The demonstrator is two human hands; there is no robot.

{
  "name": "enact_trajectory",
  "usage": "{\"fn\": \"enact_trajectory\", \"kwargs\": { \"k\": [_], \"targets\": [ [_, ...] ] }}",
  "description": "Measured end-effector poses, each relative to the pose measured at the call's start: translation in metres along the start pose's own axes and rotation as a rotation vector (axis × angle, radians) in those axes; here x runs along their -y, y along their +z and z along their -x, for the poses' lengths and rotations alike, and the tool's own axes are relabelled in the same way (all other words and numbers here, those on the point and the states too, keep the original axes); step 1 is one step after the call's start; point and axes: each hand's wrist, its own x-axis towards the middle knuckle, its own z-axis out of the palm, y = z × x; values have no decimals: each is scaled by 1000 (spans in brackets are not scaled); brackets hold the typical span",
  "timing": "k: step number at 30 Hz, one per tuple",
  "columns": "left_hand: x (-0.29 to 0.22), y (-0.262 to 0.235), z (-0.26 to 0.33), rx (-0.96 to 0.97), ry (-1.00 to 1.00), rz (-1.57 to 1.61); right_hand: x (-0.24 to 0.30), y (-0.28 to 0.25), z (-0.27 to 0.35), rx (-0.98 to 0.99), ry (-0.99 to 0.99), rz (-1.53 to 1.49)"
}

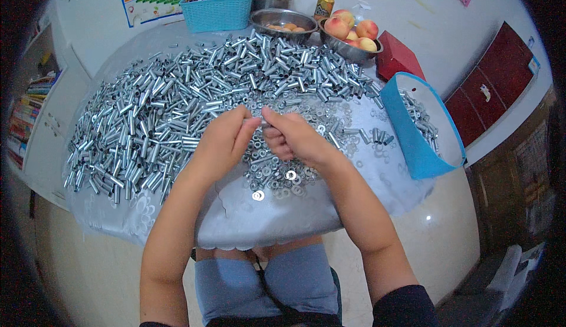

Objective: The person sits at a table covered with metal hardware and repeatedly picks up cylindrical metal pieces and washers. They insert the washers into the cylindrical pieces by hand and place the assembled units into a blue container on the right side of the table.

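My left hand (221, 141) and my right hand (300, 138) meet fingertip to fingertip over the middle of the table, both closed in a pinch. A bit of grey metal shows between them, mostly hidden by the fingers, so its kind cannot be made out. Under and in front of the hands lies a spread of flat washers and small nuts (292, 175). A large heap of shiny metal tubes (135, 120) covers the left side and the far part of the table. To the right, a few short tubes (377, 135) lie apart from the heap.
A light blue fabric bin (424, 159) holding metal parts stands at the right edge, with a red box (398, 56) behind it. Along the back are a blue basket (216, 15), a steel bowl of eggs (283, 19), a can (323, 7) and a bowl of peaches (354, 51).
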Motion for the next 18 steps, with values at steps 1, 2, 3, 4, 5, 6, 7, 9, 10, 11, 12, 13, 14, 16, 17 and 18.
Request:
{"fn": "enact_trajectory", "kwargs": {
  "k": [1,2,3,4,5,6,7,9,10,11,12,13,14,16,17,18],
  "targets": [
    [1,0,0,14,110,-104,0,-6,1,137,98,-113],
    [1,1,-2,0,142,-106,0,-11,-1,175,122,-154],
    [1,1,-2,-14,166,-114,-1,-14,-4,220,149,-200],
    [0,1,-2,-27,191,-119,-2,-15,-6,264,175,-244],
    [-2,4,-2,-81,112,-72,-4,-12,-8,228,127,-258],
    [-2,6,-1,-77,-33,19,-10,-7,-11,63,-84,-4],
    [-2,6,-1,-74,-176,109,-17,0,-13,-105,-296,251],
    [5,10,-1,-111,-319,319,-15,1,-10,-312,-768,900],
    [8,10,0,-106,-387,394,-12,2,-7,-287,-786,914],
    [9,9,-1,-102,-455,468,-8,3,-4,-261,-804,927],
    [8,9,-2,-96,-522,548,-6,3,-2,-239,-819,945],
    [8,11,-4,-109,-571,606,-6,4,-1,-262,-833,996],
    [8,10,-4,-99,-613,612,-7,5,0,-285,-847,1047],
    [9,8,-6,-72,-693,619,-9,7,1,-330,-864,1117],
    [9,9,-6,-100,-634,566,-10,9,0,-348,-864,1137],
    [9,11,-4,-129,-574,516,-10,10,-1,-365,-865,1158]
  ]
}}
